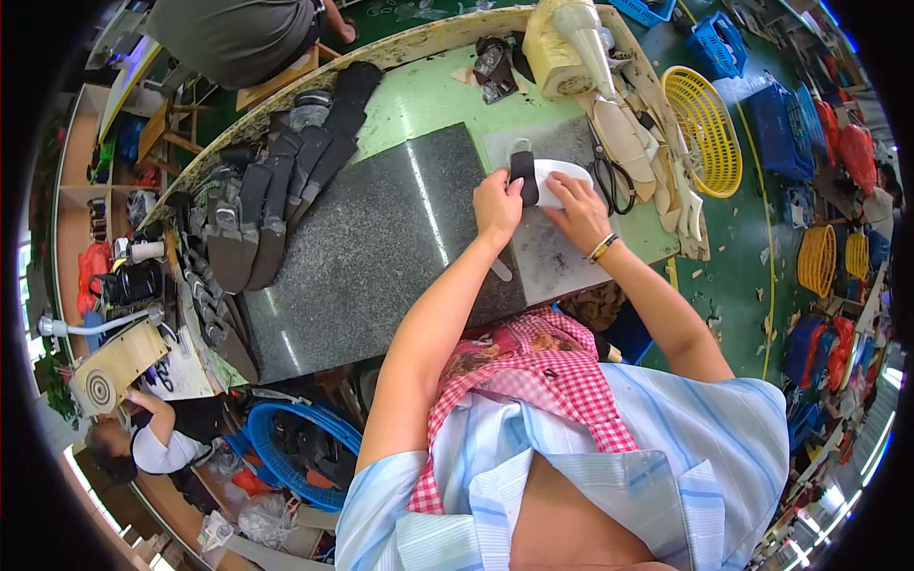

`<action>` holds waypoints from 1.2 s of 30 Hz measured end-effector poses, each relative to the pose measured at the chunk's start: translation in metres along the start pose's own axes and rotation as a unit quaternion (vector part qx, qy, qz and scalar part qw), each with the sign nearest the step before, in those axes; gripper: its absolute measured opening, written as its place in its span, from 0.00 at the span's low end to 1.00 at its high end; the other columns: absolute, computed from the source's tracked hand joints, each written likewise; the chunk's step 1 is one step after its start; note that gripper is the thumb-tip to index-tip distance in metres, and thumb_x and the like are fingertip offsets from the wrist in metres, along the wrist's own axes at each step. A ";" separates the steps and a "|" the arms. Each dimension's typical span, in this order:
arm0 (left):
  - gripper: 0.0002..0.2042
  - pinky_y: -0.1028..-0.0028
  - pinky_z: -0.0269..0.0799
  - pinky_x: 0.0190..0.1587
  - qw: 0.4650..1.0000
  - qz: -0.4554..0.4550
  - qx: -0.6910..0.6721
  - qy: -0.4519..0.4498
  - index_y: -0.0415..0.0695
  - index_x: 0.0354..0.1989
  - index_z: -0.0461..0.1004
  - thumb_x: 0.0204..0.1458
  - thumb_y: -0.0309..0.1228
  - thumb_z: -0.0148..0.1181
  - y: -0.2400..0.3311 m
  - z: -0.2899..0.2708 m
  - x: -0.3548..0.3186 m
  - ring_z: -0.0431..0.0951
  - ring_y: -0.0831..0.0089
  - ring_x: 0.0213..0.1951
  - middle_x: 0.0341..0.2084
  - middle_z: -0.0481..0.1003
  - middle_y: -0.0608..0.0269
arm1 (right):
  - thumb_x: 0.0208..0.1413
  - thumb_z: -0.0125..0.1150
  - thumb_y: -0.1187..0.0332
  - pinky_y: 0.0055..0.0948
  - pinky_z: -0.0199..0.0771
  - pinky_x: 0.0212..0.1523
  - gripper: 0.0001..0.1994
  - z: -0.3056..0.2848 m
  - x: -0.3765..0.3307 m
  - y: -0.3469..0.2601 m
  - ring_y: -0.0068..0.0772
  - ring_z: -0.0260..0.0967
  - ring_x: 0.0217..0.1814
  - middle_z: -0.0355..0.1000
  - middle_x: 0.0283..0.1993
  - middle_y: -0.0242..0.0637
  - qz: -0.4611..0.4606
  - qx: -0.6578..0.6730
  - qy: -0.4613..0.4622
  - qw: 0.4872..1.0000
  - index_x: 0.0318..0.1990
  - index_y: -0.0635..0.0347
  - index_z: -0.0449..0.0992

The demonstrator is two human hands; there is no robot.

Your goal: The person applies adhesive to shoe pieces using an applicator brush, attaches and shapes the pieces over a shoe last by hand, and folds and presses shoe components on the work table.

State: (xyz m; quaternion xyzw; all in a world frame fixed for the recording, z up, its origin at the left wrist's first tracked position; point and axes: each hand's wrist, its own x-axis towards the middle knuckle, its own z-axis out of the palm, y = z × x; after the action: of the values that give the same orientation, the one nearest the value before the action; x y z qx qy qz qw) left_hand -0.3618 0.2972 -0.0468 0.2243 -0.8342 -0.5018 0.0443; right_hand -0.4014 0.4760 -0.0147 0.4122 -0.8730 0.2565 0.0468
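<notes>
Over the right part of the worktop, my left hand (499,206) pinches a small black strap-like piece (524,176), its thumb on the near side. A pale, clear-looking loop (520,147) sticks out beyond the black piece. Just to the right, my right hand (579,207) grips a smooth white rounded piece (552,174), with the fingers over its near edge. The white piece meets the black one and seems to run under or behind it; how they join is hidden. Both hands are close together above a grey slab (562,262).
A dark speckled slab (371,247) spans the middle. Black sole-shaped pieces (257,214) pile at left. Scissors (611,176) and beige sole-shaped pieces (624,143) lie at right, near a yellow basket (671,105). Across the table sits a person (233,38); another person (162,443) works at lower left.
</notes>
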 end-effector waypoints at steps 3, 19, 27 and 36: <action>0.14 0.53 0.72 0.34 0.991 0.097 0.028 0.083 0.44 0.49 0.76 0.53 0.29 0.58 0.022 -0.010 -0.011 0.77 0.42 0.31 0.26 0.75 0.40 | 0.49 0.64 0.71 0.38 0.71 0.50 0.15 -0.002 0.008 0.014 0.43 0.69 0.51 0.73 0.53 0.35 -0.001 -0.076 -0.026 0.997 0.46 0.55 0.78; 0.08 0.71 0.70 0.26 0.990 -0.015 -0.136 -0.036 0.35 0.37 0.73 0.57 0.28 0.57 -0.016 -0.129 -0.160 0.77 0.67 0.25 0.27 0.77 0.53 | 0.50 0.70 0.68 0.21 0.73 0.36 0.20 0.010 0.073 -0.105 0.18 0.72 0.37 0.76 0.40 0.33 0.195 0.481 -0.444 0.730 0.50 0.62 0.75; 0.23 0.56 0.74 0.23 0.977 -0.189 0.077 0.058 0.37 0.20 0.78 0.61 0.41 0.50 -0.055 -0.120 -0.217 0.77 0.49 0.18 0.17 0.76 0.44 | 0.41 0.73 0.68 0.31 0.65 0.37 0.12 0.088 0.040 -0.162 0.30 0.68 0.34 0.69 0.30 0.31 -0.215 0.207 -0.208 0.932 0.27 0.60 0.73; 0.15 0.55 0.76 0.30 0.941 -0.151 0.288 0.092 0.42 0.23 0.80 0.55 0.35 0.50 -0.085 -0.204 -0.080 0.81 0.54 0.26 0.20 0.79 0.50 | 0.48 0.63 0.62 0.42 0.61 0.44 0.07 0.192 0.178 -0.227 0.43 0.66 0.45 0.70 0.39 0.37 -0.223 0.118 -0.144 0.957 0.29 0.53 0.74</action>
State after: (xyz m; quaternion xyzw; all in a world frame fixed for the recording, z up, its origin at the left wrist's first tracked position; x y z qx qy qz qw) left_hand -0.2014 0.1306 -0.0072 0.3962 -0.8916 -0.2181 -0.0217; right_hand -0.3248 0.1388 -0.0360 0.6315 -0.7199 0.2788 -0.0725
